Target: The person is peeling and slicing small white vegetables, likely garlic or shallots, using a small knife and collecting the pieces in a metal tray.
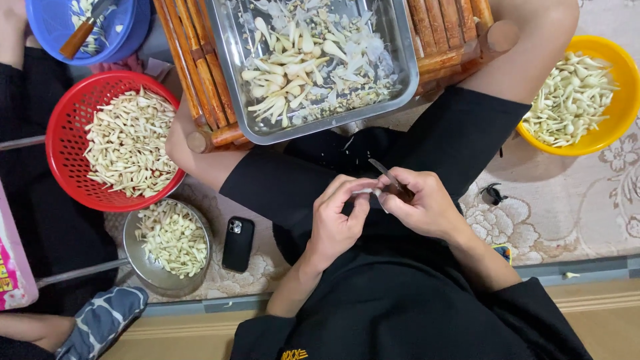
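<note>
I have one view only, from the head camera, looking almost straight down over the wearer's chest and lap, with the dark torso filling the bottom centre of the frame and nothing to compare it against. It sits close: the left hand (337, 223) and right hand (423, 207) meet just below frame centre, and the steel tray (230, 73) on the wooden stool (200, 73) runs off the top edge. The field is wide enough to catch the red basket (63, 143) at left, the yellow bowl (623, 87) at upper right and the patterned mat (573, 213) at right.
</note>
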